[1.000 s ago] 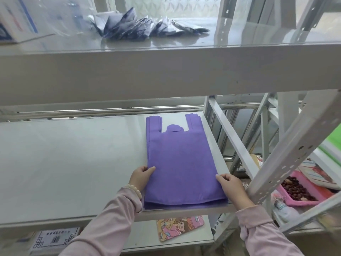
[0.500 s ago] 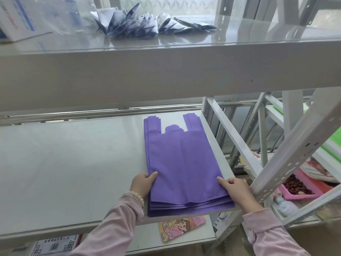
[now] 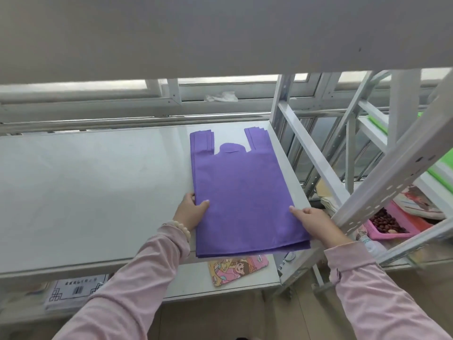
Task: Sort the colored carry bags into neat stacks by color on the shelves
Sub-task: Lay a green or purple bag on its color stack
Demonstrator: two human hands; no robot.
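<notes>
Now both our arms reach forward: our left hand (image 3: 192, 212) pinches the left edge of the purple bag stack (image 3: 242, 190), thumb on top; our right hand (image 3: 316, 223) pinches the right edge. The stack lies flat at the right end of the shelf (image 3: 98, 192).

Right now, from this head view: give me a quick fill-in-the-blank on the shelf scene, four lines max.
1. The flat stack of purple non-woven carry bags lies at the ___ end of the grey metal shelf.
2. Its handle loops point ___ from the person.
3. The pale bead bracelet is on the ___ wrist.
4. The cartoon-printed card lies on the shelf ___ the stack.
Missing words: right; away; left; below.
</notes>
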